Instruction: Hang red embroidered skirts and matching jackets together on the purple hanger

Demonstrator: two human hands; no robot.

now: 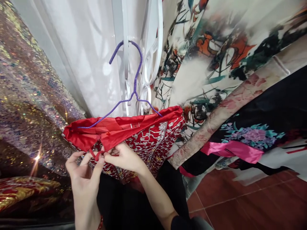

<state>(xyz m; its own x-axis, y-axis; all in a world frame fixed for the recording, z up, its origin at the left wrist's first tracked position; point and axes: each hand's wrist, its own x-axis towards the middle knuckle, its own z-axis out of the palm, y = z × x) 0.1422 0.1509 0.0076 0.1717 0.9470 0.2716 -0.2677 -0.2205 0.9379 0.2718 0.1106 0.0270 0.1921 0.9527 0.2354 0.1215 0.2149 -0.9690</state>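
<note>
Relative to the white scrolled frame point(159, 32), a white curtain point(79, 48) hangs immediately left, sequined fabric point(33, 80) farther left, printed fabric point(211, 44) right, and floor tiles point(230, 204) lie lower right.

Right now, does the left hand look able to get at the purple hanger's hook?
Probably yes, if the left hand leaves the red tie at its fingers: the hook rises above the red garment, largely exposed, with nothing apparent blocking the way up.

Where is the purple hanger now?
In the head view, the purple hanger is just left of upper centre, its ends tucked into the red garment, its hook by a white bar.
</note>
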